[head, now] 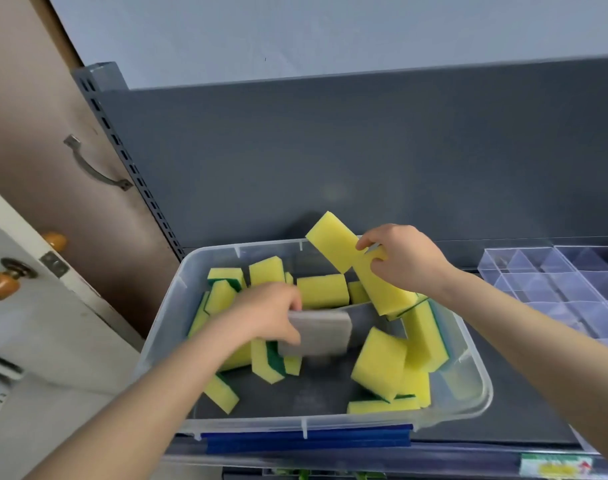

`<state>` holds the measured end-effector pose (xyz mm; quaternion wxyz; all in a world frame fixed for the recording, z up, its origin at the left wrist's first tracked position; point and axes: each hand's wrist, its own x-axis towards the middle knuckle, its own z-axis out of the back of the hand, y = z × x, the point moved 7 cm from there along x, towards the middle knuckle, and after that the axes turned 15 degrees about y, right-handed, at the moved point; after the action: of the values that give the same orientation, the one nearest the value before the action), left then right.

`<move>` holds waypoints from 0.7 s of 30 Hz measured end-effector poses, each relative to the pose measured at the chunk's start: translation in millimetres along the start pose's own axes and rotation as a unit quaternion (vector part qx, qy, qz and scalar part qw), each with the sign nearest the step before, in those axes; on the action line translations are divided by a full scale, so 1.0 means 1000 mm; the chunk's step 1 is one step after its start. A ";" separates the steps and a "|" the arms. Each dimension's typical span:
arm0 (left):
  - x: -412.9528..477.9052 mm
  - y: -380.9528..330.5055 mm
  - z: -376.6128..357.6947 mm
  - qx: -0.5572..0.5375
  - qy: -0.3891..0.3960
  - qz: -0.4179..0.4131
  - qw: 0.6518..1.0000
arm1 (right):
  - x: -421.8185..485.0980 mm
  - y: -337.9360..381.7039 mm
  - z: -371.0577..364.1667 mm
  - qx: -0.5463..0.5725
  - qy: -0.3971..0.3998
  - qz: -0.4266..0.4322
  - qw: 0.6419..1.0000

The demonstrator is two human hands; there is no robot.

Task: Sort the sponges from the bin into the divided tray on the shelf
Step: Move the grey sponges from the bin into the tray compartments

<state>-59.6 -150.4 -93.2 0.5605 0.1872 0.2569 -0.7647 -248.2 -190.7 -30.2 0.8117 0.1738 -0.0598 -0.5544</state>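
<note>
Status: left hand point(271, 313) grips grey sponge point(319, 332) down in bin point(295, 422); right hand point(406, 258) pinches two yellow sponges point(333, 242) just above, divided tray point(544, 282) further right. Risk: the two-sponge pinch looks thin, so one may slip mid-carry.

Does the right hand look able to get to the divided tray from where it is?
Likely yes. The right hand grips yellow sponges above the bin; only bare shelf lies between it and the divided tray to its right.
</note>
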 end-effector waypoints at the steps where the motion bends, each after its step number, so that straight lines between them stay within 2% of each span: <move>1: -0.008 0.012 0.016 -0.020 -0.034 0.014 0.999 | 0.000 0.003 0.000 0.003 -0.001 0.004 1.000; 4: -0.032 0.049 0.052 -0.063 -0.115 0.057 0.990 | 0.005 0.016 -0.006 0.021 0.006 0.028 0.999; 7: -0.057 0.075 0.078 -0.100 -0.217 0.088 0.967 | 0.012 0.040 -0.026 0.063 0.054 0.074 0.994; 9: -0.068 0.081 0.087 -0.115 -0.277 0.094 0.949 | 0.016 0.055 -0.041 0.134 0.102 0.103 0.980; 11: -0.071 0.079 0.088 -0.125 -0.305 0.082 0.941 | 0.018 0.055 -0.047 0.172 0.108 0.097 0.974; 14: -0.067 0.070 0.077 -0.141 -0.312 0.054 0.938 | 0.017 0.037 -0.044 0.036 0.068 0.055 0.996; 17: -0.060 0.063 0.066 -0.154 -0.323 0.046 0.933 | 0.010 0.026 -0.063 -0.083 0.131 0.027 0.987; 21: -0.049 0.055 0.053 -0.160 -0.309 0.044 0.936 | 0.003 0.036 -0.100 -0.172 0.220 0.059 0.958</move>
<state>7.6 -158.6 -32.6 0.6678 -0.1396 0.1818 -0.7081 -186.6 -159.9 -111.5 0.8538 0.1451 0.2061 -0.4555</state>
